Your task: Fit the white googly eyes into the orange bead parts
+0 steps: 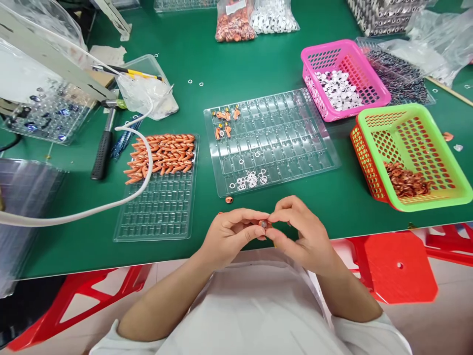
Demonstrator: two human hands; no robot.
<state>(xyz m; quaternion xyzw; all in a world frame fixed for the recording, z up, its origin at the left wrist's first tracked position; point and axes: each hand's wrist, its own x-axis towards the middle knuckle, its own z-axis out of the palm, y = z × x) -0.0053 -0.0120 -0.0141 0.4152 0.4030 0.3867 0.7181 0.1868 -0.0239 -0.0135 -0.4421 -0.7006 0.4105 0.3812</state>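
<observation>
My left hand (231,234) and my right hand (299,231) meet at the near edge of the green table (258,64), fingers pinched together on a small orange part (264,224) between them. Just beyond lies a clear blister tray (291,143) with a few orange parts (224,123) in its far-left pockets and several small white rings (251,178) near its front. One loose orange piece (229,199) sits on the table by the tray's front edge. A second clear tray (162,212) to the left carries rows of orange parts (162,154).
A green and orange basket (443,148) with orange pieces stands at the right, a pink basket (343,54) of white pieces behind it. Bags of parts (234,22) lie at the back. A hammer (103,143), a white hose (74,214) and a machine are at left. Red stools (399,266) stand below.
</observation>
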